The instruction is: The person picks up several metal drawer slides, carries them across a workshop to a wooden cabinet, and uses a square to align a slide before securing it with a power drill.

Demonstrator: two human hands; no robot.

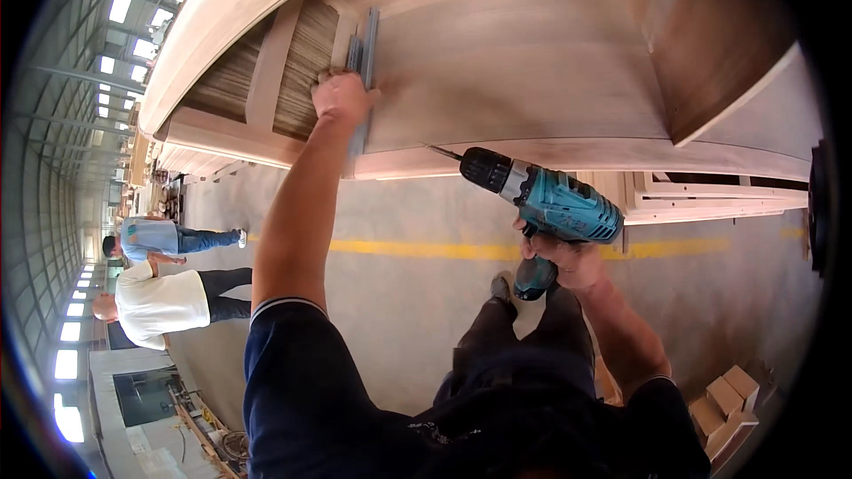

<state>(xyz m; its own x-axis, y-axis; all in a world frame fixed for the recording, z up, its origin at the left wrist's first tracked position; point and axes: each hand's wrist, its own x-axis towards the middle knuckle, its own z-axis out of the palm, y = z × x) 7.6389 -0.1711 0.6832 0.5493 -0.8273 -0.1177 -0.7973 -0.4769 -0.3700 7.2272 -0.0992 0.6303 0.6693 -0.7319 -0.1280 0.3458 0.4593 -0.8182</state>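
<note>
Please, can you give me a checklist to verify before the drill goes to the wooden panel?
1. Left hand presses the metal rail on the panel: ok.
2. Right hand holds the drill by its grip: ok.
3. Bit fitted in the chuck: ok.
4. Bit tip touches the panel: not ok, it is apart from it.
5. Left hand away from the bit's line: ok, it is off to the side.
6. Marked hole position on the rail: cannot tell.

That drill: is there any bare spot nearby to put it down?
The wide wooden panel right of the left hand and grey metal strip is bare. So is the floor around the yellow line. Wood blocks crowd the lower right.
</note>
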